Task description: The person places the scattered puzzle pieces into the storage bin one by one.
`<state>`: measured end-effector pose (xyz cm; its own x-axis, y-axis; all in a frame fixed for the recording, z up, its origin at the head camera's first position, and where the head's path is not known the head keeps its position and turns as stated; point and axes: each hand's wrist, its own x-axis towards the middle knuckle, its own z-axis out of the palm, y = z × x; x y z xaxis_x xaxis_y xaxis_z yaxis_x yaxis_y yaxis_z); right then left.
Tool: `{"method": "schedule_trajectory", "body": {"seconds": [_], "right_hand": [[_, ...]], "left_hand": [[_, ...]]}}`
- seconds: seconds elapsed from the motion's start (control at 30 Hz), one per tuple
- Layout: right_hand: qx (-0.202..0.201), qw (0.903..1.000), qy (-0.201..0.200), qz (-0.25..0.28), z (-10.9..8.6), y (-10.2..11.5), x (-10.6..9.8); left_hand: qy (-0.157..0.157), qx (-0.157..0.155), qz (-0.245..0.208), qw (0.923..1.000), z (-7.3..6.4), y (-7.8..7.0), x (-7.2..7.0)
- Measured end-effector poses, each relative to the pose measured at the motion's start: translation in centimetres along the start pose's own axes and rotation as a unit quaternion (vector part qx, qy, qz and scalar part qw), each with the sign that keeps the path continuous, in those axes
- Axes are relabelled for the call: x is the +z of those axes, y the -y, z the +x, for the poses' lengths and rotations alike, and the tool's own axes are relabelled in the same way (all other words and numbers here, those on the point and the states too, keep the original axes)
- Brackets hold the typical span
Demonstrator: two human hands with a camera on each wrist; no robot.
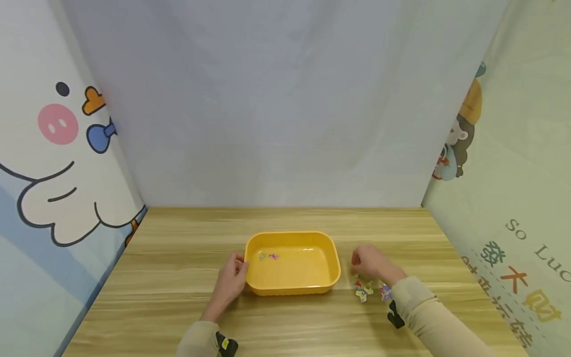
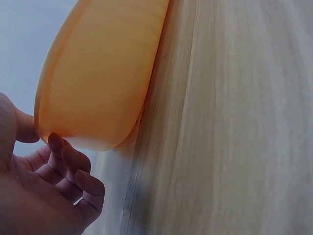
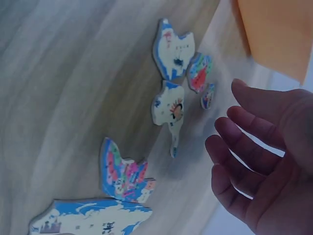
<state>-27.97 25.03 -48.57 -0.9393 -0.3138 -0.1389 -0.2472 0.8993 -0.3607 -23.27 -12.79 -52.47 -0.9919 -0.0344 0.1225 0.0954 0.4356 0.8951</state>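
Observation:
A yellow plastic basin [image 1: 292, 290] stands on the table, with a greenish piece [image 1: 262, 257] and a pink-purple piece [image 1: 274, 257] lying inside. My left hand [image 1: 231, 278] pinches the basin's left rim between thumb and fingers. To the right of the basin, my right hand [image 1: 374, 263] hovers over loose flat puzzle pieces, its fingers loosely bent and nothing between them. In the right wrist view, a small colourful piece [image 3: 207, 96] lies nearest the fingertips. Around it are a red-green piece [image 3: 199, 73], white-and-blue pieces [image 3: 173, 51] and a pink-and-blue piece [image 3: 124, 174].
The wood-grain table [image 1: 178, 238] carries everything. A grey curtain [image 1: 276, 109] hangs behind it. Printed cloths stand at both sides, one with a cartoon bird [image 1: 67, 183], the other with lettering [image 1: 515, 277]. A larger blue-and-white piece [image 3: 93, 215] lies near the right wrist.

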Motion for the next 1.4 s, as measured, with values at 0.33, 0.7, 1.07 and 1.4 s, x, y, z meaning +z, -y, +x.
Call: {"method": "schedule_trajectory", "body": {"seconds": [0.33,0.7,1.07,1.4], "right_hand": [[0.013,0.9998,0.002,0.012,-0.5,-0.5,0.7],[0.016,0.9998,-0.012,0.01,-1.0,-0.5,0.9],[0.026,0.9994,-0.013,0.019,-1.3,-0.1,1.0],[0.038,0.9989,-0.015,0.023,-1.2,0.2,1.2]], "left_hand": [[0.001,0.004,-0.001,1.0,0.2,0.2,0.0],[0.005,0.002,0.005,1.0,0.1,0.1,-0.1],[0.002,0.001,0.004,1.0,0.1,-0.1,-0.2],[-0.005,0.008,-0.003,0.9999,-0.1,-0.2,0.0]]}}
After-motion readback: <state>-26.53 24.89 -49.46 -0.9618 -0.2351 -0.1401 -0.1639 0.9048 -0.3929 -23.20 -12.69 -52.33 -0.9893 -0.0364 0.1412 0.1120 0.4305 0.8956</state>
